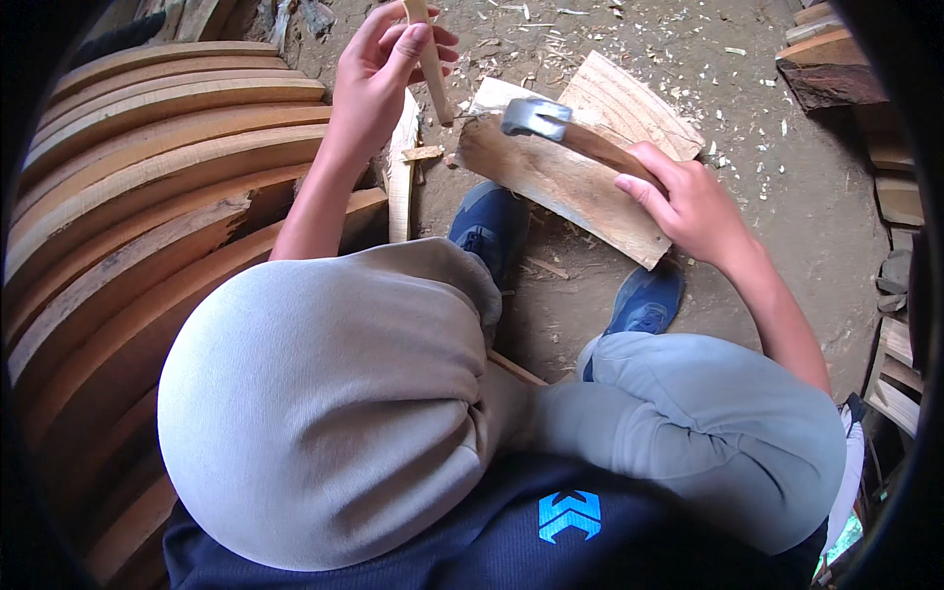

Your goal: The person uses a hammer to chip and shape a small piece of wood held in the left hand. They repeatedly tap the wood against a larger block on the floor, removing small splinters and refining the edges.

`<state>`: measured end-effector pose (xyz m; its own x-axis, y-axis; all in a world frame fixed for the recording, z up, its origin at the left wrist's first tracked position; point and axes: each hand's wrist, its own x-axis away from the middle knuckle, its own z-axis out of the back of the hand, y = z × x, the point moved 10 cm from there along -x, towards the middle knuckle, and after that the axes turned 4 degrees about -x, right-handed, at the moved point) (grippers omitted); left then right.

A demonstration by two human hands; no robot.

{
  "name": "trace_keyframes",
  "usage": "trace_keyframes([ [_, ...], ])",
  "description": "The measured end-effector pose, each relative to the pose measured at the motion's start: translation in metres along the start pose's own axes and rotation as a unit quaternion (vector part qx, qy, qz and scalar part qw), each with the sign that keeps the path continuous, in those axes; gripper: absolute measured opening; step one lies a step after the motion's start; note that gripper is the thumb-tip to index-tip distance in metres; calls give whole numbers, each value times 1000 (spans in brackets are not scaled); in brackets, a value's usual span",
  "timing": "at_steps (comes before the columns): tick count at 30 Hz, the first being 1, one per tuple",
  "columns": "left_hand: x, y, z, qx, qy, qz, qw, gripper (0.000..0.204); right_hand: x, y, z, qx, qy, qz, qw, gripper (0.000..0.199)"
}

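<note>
My left hand (379, 74) grips a thin wooden stick (430, 64), held upright with its lower tip near the edge of a flat wooden board (565, 187) on the ground. My right hand (688, 202) holds the wooden handle of a hammer (538, 117); its grey metal head lies over the board's upper end, close to the stick's tip. A second pale board (629, 103) lies under and behind the first. My blue shoes (492, 226) rest beside the board, knees in grey trousers below.
A stack of long curved wooden planks (147, 167) fills the left side. A narrow pale wood strip (400, 187) stands by my left wrist. Wood chips litter the dirt floor (747, 128). More timber blocks (836, 64) sit at the right edge.
</note>
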<state>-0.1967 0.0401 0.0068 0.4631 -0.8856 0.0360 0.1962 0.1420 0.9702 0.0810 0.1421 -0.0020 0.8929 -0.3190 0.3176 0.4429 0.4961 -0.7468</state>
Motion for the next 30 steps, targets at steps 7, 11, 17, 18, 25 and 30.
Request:
trace_keyframes([
  [7,-5,10,-11,69,-34,56,995,39,-23,-14,-13,7,-8,2,1000,35],
  [11,-7,3,-10,83,-67,79,991,42,-31,-23,-15,-4,16,10,1000,35],
  [17,-5,-3,-5,100,-78,85,988,44,-26,-32,-12,12,97,76,992,34],
  [18,-4,-2,-5,100,-79,84,988,44,-26,-30,-17,3,93,69,993,33],
  [25,0,5,-10,85,-110,90,986,44,-26,-31,-29,54,61,50,995,31],
  [30,1,9,-8,105,-116,76,985,45,-28,-27,-36,105,16,-14,994,29],
])
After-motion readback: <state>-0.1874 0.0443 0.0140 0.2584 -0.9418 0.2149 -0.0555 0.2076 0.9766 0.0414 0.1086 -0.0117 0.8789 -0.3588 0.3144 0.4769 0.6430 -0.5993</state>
